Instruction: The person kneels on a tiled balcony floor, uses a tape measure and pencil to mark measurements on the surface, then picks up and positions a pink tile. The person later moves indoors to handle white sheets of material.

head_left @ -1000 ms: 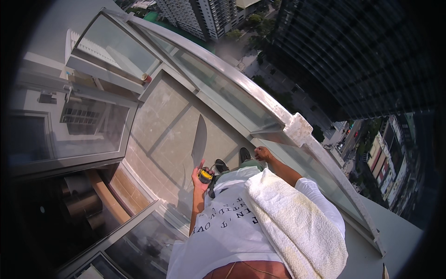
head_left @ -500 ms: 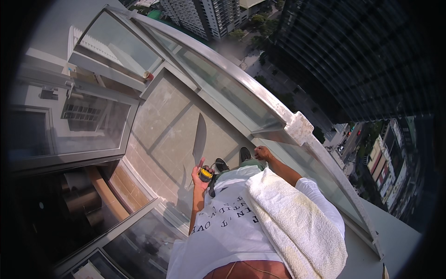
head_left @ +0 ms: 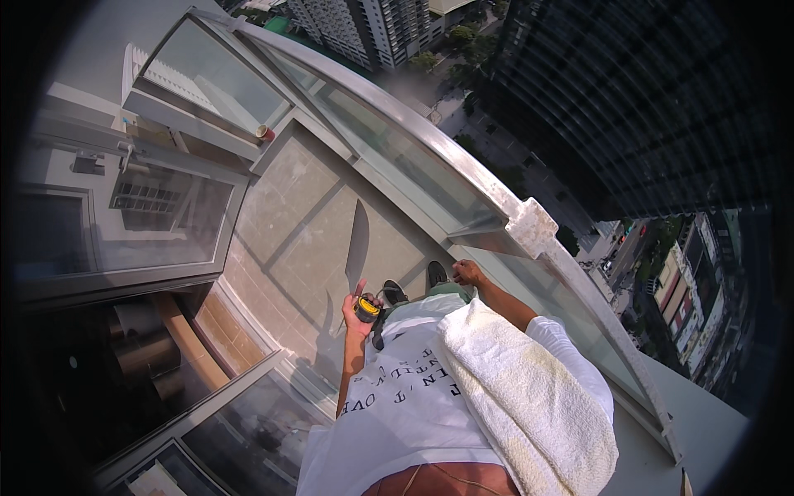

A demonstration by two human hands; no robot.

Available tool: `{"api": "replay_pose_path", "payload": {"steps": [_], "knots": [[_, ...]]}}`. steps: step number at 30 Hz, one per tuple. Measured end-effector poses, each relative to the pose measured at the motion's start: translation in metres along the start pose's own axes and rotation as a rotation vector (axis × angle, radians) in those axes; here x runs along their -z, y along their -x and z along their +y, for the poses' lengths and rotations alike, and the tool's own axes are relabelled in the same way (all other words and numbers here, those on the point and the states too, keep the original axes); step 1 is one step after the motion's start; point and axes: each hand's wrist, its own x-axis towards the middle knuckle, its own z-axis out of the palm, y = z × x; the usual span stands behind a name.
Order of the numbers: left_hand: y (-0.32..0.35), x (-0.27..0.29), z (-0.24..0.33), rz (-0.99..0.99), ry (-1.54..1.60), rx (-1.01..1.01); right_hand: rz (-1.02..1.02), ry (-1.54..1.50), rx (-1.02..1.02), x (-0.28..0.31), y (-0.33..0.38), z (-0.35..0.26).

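The left hand (head_left: 357, 304) is closed around one small yellow and black tape measure (head_left: 366, 308), near the centre of the view. At 2 o'clock from it, the right hand (head_left: 468, 272) rests on the balcony railing (head_left: 463, 178); its grip is hard to make out. One white towel (head_left: 529, 393) lies on the shoulder. One small red cup (head_left: 265, 132) stands at 11 o'clock. The two shoes (head_left: 413, 283) are partly hidden.

you're on tiled balcony floor (head_left: 314, 207), large pale tiles, dark grout lines. your two dark shoes (head_left: 413, 285) planted on it near glass railing (head_left: 397, 157). small red cup (head_left: 265, 132) sits at far corner by railing base.
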Motion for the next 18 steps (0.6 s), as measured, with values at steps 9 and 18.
{"api": "replay_pose_path", "payload": {"steps": [9,18], "knots": [[-0.003,0.0,-0.002,-0.013,-0.023,-0.008,-0.038,0.024,0.003,0.004,-0.009,0.007],[-0.006,0.003,-0.003,-0.005,-0.025,-0.002,-0.032,0.049,0.002,0.003,-0.014,0.006]]}}
